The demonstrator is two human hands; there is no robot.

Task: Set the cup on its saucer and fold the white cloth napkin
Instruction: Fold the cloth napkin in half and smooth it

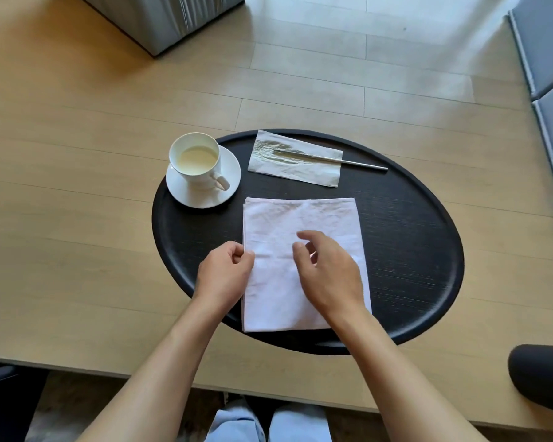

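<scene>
The left hand is closed, its fingertips pinching the left edge of the white cloth napkin, which lies folded into an upright rectangle on the round black tray. The right hand sits over the middle of the napkin with its fingers loosely curled and spread, gripping nothing; whether the fingertips touch the cloth cannot be told. The napkin's near edge runs under the right wrist, close to the tray's near rim.

Beyond the left hand, at the tray's far left edge, the cup stands upright on its saucer, holding a pale liquid, its handle turned towards the hands. The saucer partly overhangs the tray's rim. Beyond the right hand, well apart from it, a grey paper sleeve lies flat on the tray with metal chopsticks sticking out of its right end. The tray rests on a light wooden table
</scene>
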